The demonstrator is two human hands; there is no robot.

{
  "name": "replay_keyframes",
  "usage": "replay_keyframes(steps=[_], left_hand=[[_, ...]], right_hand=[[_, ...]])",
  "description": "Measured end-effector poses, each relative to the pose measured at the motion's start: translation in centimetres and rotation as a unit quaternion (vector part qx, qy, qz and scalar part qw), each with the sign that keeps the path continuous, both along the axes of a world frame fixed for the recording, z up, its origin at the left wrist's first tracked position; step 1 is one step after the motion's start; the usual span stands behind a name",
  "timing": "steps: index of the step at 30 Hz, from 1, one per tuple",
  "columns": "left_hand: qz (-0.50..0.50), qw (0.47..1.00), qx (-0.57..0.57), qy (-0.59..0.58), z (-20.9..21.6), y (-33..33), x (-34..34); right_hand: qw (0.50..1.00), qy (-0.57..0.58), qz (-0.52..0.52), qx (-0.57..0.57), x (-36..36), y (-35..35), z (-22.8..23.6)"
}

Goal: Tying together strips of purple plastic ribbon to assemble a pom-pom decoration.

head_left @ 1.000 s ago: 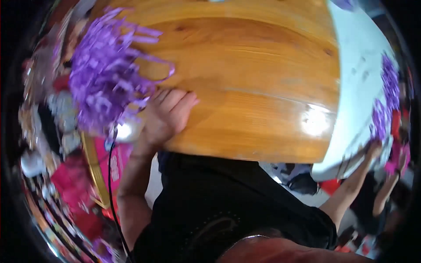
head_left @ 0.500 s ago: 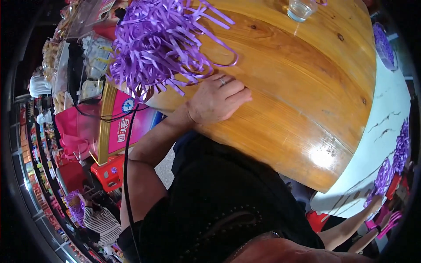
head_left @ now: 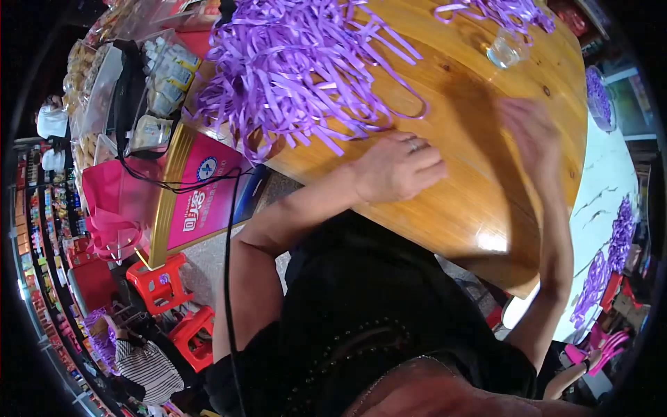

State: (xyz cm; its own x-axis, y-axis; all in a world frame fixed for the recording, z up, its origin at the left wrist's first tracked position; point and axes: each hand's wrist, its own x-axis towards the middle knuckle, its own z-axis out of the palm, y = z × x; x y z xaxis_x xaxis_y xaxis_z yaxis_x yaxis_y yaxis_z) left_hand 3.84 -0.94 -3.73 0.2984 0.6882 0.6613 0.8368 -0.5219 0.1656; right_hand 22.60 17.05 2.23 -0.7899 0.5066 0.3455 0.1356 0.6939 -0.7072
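My left hand (head_left: 403, 167), with a ring on one finger, rests on the wooden table (head_left: 458, 187) near its front edge. Its fingers are curled closed, and whatever they may hold is hidden. Just beyond it lies a large heap of purple ribbon (head_left: 292, 76), some loose loops trailing close to the knuckles. Over the right part of the table is my right hand (head_left: 531, 128), smeared by motion, so its fingers cannot be made out well. A clear glass (head_left: 506, 50) stands just past this hand, and a second purple ribbon bunch (head_left: 504, 10) lies at the far edge.
A white marbled table (head_left: 590, 222) adjoins on the right, with purple ribbon bundles (head_left: 618, 236) and a round tub of purple ribbon (head_left: 599, 97). Packaged goods (head_left: 170, 73) and a pink sign (head_left: 201, 194) stand left. Red stools (head_left: 160, 281) and a person in stripes (head_left: 149, 368) are lower left.
My right hand has come from the lower right, by the marbled table, to over the wooden table. My left hand stays curled by the ribbon heap. The whole view has shifted.
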Motion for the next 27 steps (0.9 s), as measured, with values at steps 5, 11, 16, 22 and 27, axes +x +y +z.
replay_keyframes(steps=[5, 11, 16, 22, 27], left_hand=[[-0.048, 0.999, 0.016, -0.010, -0.3, 0.4, -0.2], [-0.065, 0.980, -0.153, -0.113, -1.1, 0.3, -0.1], [-0.069, 0.985, -0.083, -0.134, -2.0, 0.6, 0.9], [-0.085, 0.996, 0.009, -0.040, -1.3, 0.7, 0.5], [-0.017, 0.982, 0.101, -0.162, 0.9, -0.8, -1.1]], right_hand=[[0.942, 0.074, 0.170, 0.279, -17.9, -2.8, 0.3], [0.935, -0.030, 0.130, 0.329, -28.9, -4.9, -1.8], [0.944, -0.045, 0.162, 0.285, -28.5, -4.4, -2.8], [0.990, 0.049, 0.100, -0.082, -24.4, -2.3, -0.4], [0.949, 0.146, 0.027, -0.278, -16.8, 0.5, 3.5]])
